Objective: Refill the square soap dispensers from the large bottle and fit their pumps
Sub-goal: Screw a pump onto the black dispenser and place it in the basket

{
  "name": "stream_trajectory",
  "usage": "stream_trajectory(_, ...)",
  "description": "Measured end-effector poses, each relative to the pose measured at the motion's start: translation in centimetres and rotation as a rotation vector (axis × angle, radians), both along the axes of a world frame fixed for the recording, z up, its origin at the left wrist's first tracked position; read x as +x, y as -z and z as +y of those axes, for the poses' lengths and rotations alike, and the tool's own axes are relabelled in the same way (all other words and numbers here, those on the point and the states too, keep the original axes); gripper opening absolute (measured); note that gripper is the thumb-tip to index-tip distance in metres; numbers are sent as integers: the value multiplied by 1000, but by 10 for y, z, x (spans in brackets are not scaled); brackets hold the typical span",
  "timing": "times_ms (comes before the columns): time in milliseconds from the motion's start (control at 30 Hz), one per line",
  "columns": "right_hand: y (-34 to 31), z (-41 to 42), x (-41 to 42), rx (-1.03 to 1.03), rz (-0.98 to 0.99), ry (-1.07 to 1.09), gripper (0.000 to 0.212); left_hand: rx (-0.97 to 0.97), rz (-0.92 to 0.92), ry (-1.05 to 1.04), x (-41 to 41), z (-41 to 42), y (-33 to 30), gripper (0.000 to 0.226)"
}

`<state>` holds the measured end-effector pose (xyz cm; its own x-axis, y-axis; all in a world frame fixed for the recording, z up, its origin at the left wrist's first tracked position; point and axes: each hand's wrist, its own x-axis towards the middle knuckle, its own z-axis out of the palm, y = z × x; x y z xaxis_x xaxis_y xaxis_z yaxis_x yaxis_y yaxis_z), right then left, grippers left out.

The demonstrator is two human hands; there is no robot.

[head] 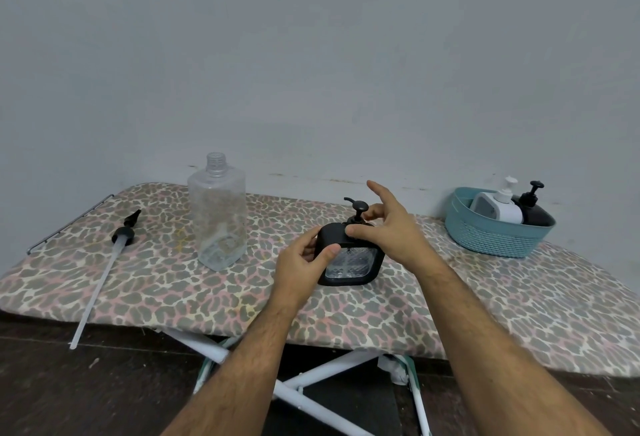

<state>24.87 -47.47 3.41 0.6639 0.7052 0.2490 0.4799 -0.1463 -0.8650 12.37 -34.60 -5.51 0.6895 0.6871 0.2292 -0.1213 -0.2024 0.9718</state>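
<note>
Leopard-print ironing board point(519, 297) carries the black square dispenser point(351, 262), gripped at its side by the left hand point(304, 262). Its pump point(358, 212) is pinched at the collar by the right hand point(388, 224), index finger raised; pump fitting is judged in hand, tightening needed next.

Both forearms are bare and hairy, with no sleeves, and the hands point(346, 245) wear nothing.

I count three square dispensers: a black one point(351, 255) on the ironing board point(519, 297), and a white one point(498, 207) and a black one point(535, 214) in the one basket point(491, 235). One large clear bottle point(219, 214). One loose pump point(107, 262). Two hands: left point(304, 259), right point(391, 224).
</note>
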Motion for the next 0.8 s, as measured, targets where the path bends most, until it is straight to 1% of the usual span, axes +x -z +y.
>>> stream_trajectory(33,1,0,1,0,25,-36,89,-1,-3,0,0,0,0,63)
stream_trajectory(100,2,-2,2,54,138,-110,85,-3,-9,3,-1,-1,-2,72)
stream_trajectory(167,3,-4,2,102,185,-117,81,-5,-17,6,-1,-2,-2,75)
stream_trajectory(300,3,-1,-1,81,68,-9,80,1,-13,6,0,-1,-1,61)
stream_trajectory(367,1,1,-1,47,33,-9,82,-1,-14,5,0,0,0,57)
stream_trajectory(467,-4,-2,3,1,33,-86,89,-7,-14,13,0,1,2,63)
stream_trajectory(567,-8,-5,7,-41,73,-172,88,-10,-19,17,0,1,2,65)
stream_trajectory(667,-10,-3,8,-58,64,-188,86,-27,-26,21,1,1,3,70)
stream_trajectory(700,-10,-2,7,-47,70,-185,86,-28,-23,21,1,1,3,68)
stream_trajectory(800,-8,0,6,-10,93,-169,88,-25,-23,17,1,1,3,48)
